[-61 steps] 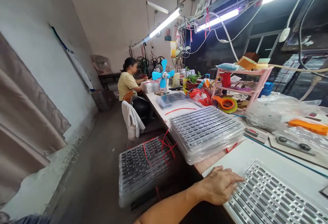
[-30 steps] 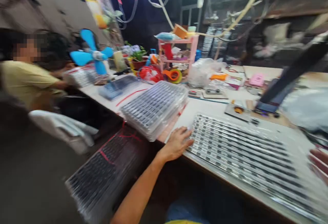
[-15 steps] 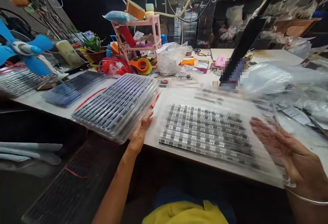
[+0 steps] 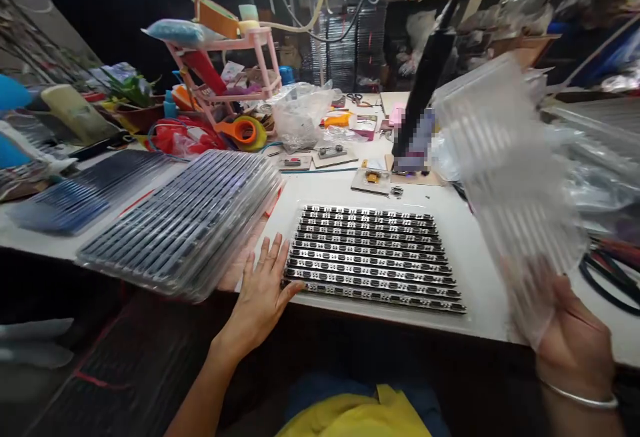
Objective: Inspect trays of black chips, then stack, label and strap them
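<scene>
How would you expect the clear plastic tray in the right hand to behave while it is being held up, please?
The clear plastic tray, gripped at its lower corner by the right hand, is thin and see-through, so probably light and flexible. Held by one corner, it would likely bend or wobble. Its glossy surface could be slippery.

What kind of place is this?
Likely a small assembly or packing workshop: rows of small metal parts on the workbench, stacked clear trays, and a tape dispenser among clutter.
</scene>
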The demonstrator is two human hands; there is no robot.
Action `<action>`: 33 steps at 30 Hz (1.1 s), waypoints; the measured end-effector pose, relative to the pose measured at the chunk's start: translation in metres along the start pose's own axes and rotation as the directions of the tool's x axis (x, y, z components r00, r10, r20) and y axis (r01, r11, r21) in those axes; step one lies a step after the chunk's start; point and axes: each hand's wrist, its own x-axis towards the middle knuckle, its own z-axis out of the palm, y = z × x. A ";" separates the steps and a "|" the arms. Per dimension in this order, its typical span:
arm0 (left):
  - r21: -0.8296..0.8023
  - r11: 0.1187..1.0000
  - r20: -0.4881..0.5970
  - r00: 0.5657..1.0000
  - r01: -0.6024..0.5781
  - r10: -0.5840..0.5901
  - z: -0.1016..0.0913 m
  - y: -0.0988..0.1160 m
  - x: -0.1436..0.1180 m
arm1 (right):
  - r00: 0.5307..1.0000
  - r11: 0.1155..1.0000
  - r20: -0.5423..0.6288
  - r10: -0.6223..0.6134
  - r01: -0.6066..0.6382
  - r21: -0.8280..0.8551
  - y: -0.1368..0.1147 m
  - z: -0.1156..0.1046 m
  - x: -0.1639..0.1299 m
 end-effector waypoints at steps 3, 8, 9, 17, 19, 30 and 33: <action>0.189 0.979 -0.003 0.997 -0.070 0.072 0.010 0.006 -0.001 | 0.996 0.978 -0.018 0.088 -0.083 0.193 0.002 0.000 0.003; 0.279 0.953 -0.019 0.991 -0.119 0.130 0.022 0.005 -0.001 | 0.991 0.946 0.102 0.081 -0.109 0.305 0.006 -0.007 0.009; 0.283 0.951 -0.025 0.990 -0.124 0.137 0.023 0.005 0.000 | 0.989 0.945 0.128 0.078 -0.114 0.306 0.007 -0.009 0.010; 0.322 0.938 -0.030 0.988 -0.131 0.149 0.021 0.015 0.003 | 0.968 0.958 0.247 0.047 -0.114 0.263 0.012 -0.019 0.013; 0.326 0.937 -0.025 0.990 -0.125 0.141 0.022 0.018 0.004 | 0.972 0.956 0.225 0.061 -0.122 0.269 0.010 -0.016 0.010; 0.280 0.936 -0.039 0.972 -0.214 0.234 0.025 0.027 0.008 | 0.978 0.945 0.198 0.068 -0.126 0.301 0.005 -0.010 0.006; 0.243 0.943 -0.023 0.971 -0.226 0.238 0.026 0.025 0.011 | 0.975 0.929 0.206 0.080 -0.148 0.340 0.004 -0.009 0.004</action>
